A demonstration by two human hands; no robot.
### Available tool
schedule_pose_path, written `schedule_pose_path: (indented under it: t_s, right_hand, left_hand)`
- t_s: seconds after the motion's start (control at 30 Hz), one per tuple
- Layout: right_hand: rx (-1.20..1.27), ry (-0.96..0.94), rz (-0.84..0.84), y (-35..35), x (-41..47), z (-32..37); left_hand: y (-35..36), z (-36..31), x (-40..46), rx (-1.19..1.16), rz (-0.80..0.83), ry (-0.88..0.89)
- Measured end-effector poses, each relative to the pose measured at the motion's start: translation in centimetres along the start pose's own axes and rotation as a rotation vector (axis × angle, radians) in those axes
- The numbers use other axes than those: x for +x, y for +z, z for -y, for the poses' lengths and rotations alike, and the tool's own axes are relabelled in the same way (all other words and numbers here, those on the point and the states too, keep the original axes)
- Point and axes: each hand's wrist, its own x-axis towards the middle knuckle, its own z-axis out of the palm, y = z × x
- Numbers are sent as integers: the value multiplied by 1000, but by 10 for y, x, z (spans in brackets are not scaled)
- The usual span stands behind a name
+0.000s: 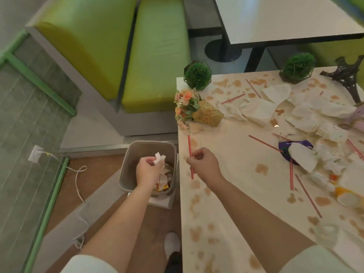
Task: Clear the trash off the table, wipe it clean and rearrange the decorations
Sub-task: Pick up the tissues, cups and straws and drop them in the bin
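While the left hand [148, 172] holds a crumpled napkin [159, 159] over the waste bin [128, 164] left of the table [232, 194], the right hand [204, 164] pinches a red straw [190, 146] at the near-left table edge, so trash-clearing is underway, and next comes dropping both in.

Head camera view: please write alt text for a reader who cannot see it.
A person's left hand holds a crumpled tissue over a bin, while the right hand pinches a red straw at the edge of a stained table littered with napkins, straws and decorations.

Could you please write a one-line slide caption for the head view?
Left hand holds crumpled white tissue over grey bin; right hand pinches red straw.
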Motion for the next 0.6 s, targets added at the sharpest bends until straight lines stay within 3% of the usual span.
schedule_pose_path:
  t_s: [0.17, 0.33, 0.43, 0.6]
  right_hand:
    - [-71, -46, 28, 64, 2, 10]
    - [-187, -50, 29, 110, 8, 6]
    - [-337, -37, 37, 124, 11, -1]
    - [-352, -6, 7, 122, 5, -8]
  left_hand:
    - [-40, 23, 31, 116, 5, -72]
    - [-56, 33, 45, 111, 81, -37]
    - [-59, 36, 51, 108, 108, -23]
    - [-59, 35, 53, 145, 199, -2]
